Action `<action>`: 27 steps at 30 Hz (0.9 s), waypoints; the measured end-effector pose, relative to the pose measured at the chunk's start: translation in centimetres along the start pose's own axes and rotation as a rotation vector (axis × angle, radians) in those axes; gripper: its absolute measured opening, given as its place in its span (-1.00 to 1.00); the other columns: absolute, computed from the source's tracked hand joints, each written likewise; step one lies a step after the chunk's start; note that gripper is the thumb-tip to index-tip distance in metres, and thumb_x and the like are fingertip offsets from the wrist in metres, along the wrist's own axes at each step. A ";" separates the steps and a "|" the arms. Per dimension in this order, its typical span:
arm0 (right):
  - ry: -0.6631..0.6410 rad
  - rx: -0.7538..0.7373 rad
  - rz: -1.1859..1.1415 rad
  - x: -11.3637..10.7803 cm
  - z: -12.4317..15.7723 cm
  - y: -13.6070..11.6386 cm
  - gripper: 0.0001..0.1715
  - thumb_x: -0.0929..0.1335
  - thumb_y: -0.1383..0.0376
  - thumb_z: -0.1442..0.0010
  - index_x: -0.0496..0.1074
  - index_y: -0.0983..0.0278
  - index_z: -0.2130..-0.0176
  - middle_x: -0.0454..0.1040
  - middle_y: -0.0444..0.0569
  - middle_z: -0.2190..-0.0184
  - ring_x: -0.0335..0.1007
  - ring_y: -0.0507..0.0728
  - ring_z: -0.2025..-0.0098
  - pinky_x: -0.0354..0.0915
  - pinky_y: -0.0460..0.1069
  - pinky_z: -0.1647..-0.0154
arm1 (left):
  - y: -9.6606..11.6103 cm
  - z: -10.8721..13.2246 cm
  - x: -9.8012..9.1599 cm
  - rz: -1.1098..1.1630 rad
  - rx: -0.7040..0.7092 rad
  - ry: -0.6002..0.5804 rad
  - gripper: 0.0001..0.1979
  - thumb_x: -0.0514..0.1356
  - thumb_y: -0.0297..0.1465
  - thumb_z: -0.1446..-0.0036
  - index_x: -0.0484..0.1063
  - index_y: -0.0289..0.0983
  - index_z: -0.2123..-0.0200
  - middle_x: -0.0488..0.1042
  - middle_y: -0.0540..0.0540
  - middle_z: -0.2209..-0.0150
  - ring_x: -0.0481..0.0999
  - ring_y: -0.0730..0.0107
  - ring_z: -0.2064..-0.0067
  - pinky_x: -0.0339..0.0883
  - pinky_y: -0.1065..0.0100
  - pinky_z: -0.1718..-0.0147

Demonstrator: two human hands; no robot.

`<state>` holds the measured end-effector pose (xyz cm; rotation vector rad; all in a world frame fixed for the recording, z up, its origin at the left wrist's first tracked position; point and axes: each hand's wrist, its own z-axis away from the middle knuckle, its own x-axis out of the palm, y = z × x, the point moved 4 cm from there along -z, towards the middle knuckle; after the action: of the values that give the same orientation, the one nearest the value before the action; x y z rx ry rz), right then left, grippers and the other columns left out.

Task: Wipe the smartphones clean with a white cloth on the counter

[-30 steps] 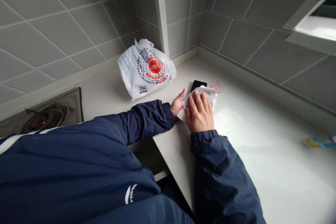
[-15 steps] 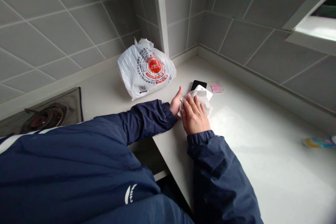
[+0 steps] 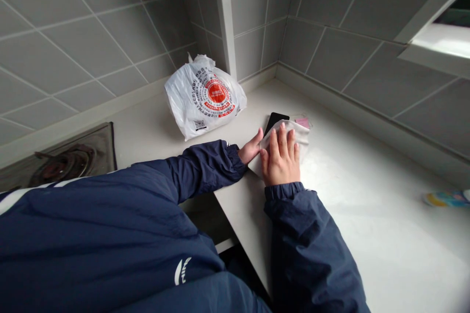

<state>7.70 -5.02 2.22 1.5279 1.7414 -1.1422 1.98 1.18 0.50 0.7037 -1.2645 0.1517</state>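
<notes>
My right hand (image 3: 281, 159) lies flat with its fingers spread on a pale grey cloth (image 3: 301, 134), pressing it down over a flat white object (image 3: 256, 166). Only the near left corner of that object shows; the cloth and hand cover the rest, so its kind is unclear. My left hand (image 3: 250, 148) is at the left edge of the object, thumb raised, its other fingers mostly hidden as it grips the side. Just beyond the cloth lies a black, phone-like slab (image 3: 276, 120). A small pink packet (image 3: 302, 122) is at the cloth's far edge, partly covered.
A white plastic bag (image 3: 205, 98) with red and black print stands against the tiled wall. To the left is a gas stove (image 3: 69, 159). A colourful package (image 3: 446, 199) lies at the far right of the white counter (image 3: 382, 234). The counter's front edge runs below my arms.
My right hand has slid the cloth slightly right and away from me, over the white object's far corner and part of the pink packet. My left thumb has tilted rightward.
</notes>
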 end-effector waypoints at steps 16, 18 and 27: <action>0.018 0.067 -0.002 1.0 0.4 0.5 -0.21 0.12 0.09 -0.44 -0.06 0.47 -0.45 -0.07 0.26 -0.48 -0.16 0.36 -0.51 0.05 0.30 -0.41 | 0.1 -0.2 0.1 -0.065 -0.025 -0.008 -0.29 -0.41 -0.05 -0.44 0.01 -0.23 -0.47 0.26 -0.11 -0.36 0.07 0.34 -0.45 -0.24 0.24 -0.44; -0.009 0.049 -0.026 1.4 0.6 0.0 -0.22 0.11 0.08 -0.44 0.00 0.49 -0.44 -0.05 0.26 -0.47 -0.13 0.37 -0.50 0.07 0.30 -0.40 | 0.1 -0.5 -0.3 -0.033 -0.041 0.009 -0.27 -0.38 -0.01 -0.43 0.02 -0.25 -0.46 0.29 -0.14 -0.34 0.11 0.31 -0.44 -0.22 0.22 -0.44; 0.007 0.048 -0.028 1.1 0.2 1.1 -0.16 0.13 0.02 -0.42 -0.03 0.47 -0.45 -0.04 0.27 -0.47 -0.09 0.38 -0.49 0.08 0.32 -0.38 | 0.0 -0.1 -0.5 -0.117 -0.026 0.106 -0.34 -0.31 -0.12 -0.47 0.33 -0.31 -0.30 0.49 -0.20 -0.17 0.25 0.27 -0.38 -0.09 0.20 -0.40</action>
<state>8.51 -4.69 0.94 1.5416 1.7567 -1.2016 1.84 1.38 0.01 0.7366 -1.1193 0.0755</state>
